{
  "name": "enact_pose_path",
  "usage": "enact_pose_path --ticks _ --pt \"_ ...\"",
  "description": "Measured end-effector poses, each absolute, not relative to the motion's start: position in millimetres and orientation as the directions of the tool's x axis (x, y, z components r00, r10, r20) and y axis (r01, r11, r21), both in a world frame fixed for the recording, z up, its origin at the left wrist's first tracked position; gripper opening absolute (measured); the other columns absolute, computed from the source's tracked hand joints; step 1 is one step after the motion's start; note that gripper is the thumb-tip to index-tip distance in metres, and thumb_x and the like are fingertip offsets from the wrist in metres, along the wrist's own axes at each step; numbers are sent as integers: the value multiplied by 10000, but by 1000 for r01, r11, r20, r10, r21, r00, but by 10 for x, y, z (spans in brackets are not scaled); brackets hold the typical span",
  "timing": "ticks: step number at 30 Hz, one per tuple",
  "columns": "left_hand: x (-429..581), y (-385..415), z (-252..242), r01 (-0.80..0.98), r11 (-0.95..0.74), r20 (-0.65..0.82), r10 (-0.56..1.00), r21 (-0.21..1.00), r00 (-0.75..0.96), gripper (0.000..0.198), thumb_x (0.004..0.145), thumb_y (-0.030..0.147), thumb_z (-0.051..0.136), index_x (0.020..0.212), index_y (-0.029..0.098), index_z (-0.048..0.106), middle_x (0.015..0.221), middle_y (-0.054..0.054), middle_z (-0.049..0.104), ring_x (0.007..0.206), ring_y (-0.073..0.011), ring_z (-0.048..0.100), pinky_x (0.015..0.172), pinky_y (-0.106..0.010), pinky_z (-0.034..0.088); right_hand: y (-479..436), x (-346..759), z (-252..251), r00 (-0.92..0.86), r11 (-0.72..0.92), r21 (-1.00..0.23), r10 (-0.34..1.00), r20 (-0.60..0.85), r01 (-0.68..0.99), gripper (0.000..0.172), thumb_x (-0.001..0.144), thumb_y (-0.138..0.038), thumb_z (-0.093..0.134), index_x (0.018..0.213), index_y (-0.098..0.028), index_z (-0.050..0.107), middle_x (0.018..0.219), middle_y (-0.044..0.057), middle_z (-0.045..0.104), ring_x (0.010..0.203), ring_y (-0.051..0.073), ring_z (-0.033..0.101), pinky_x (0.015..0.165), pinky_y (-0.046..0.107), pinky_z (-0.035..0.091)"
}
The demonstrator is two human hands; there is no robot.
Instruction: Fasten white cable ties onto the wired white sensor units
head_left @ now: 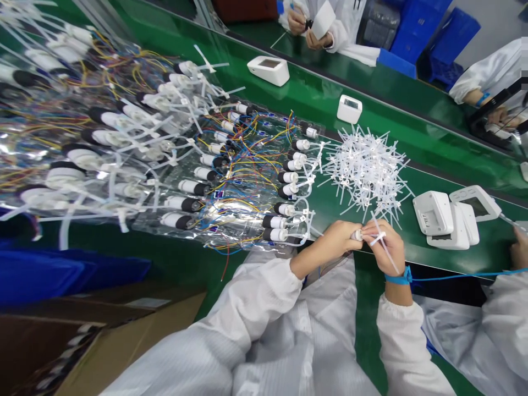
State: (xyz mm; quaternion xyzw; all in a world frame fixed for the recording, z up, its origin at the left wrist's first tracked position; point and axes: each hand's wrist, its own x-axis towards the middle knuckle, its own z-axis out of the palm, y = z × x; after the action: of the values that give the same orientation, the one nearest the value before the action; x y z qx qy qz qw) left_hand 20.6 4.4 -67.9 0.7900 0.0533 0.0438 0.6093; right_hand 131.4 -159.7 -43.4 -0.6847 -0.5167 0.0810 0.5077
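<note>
The left hand (pixel 344 237) pinches a small white part (pixel 357 235) in its fingertips. Right up against it, the right hand (pixel 388 250) has its fingers closed on a thin white tube (pixel 378 238). Both are over the edge of the green table (pixel 328 206). To the left, the near motors (pixel 277 235) wear white tubes, so those look done. Past the hands, a big pile of loose tubes (pixel 367 170) looks left to use.

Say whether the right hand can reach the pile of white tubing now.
Probably yes: the pile of white tubing lies just beyond the right hand, nothing visible between them, though that hand is busy with a white tube piece.
</note>
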Motion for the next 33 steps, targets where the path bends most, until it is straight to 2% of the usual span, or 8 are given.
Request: enact_pose_path --ticks 5,11,15,22,33 --pt "211 17 -705 13 -288 34 157 957 987 266 855 232 681 690 199 475 691 36 540 686 -148 482 653 -280 279 -1632 1373 -311 380 35 -738 841 386 674 123 1051 -234 707 1060 -276 822 1024 82 803 997 273 765 883 450 638" --pt "224 13 -658 14 -343 42 156 939 987 244 882 252 714 702 202 557 719 12 627 709 -176 543 658 -275 312 -1673 1437 -282 335 7 -716 880 336 698 146 1062 -281 706 1086 -289 850 1053 89 827 1027 287 780 901 458 647" --pt "223 3 -628 13 -377 50 157 926 986 253 874 230 720 686 202 554 684 22 610 682 -168 550 647 -276 296 -1748 1395 -327 389 2 -746 852 349 666 124 1035 -271 743 1097 -295 848 1064 76 832 1033 283 789 932 465 646" --pt "227 -31 -656 -36 -439 111 146 898 983 183 887 220 760 749 203 642 777 7 701 756 -179 629 682 -269 335 -1899 1306 -464 548 -95 -776 761 347 623 93 1017 -279 755 1058 -292 837 1109 80 851 1066 309 810 947 480 646" --pt "210 -24 -630 -9 -425 78 145 905 986 230 917 224 779 747 206 625 795 8 694 753 -176 617 679 -286 345 -1867 1278 -297 469 -135 -681 817 334 720 168 1039 -235 706 1119 -304 836 1127 77 858 1086 311 826 939 467 658"
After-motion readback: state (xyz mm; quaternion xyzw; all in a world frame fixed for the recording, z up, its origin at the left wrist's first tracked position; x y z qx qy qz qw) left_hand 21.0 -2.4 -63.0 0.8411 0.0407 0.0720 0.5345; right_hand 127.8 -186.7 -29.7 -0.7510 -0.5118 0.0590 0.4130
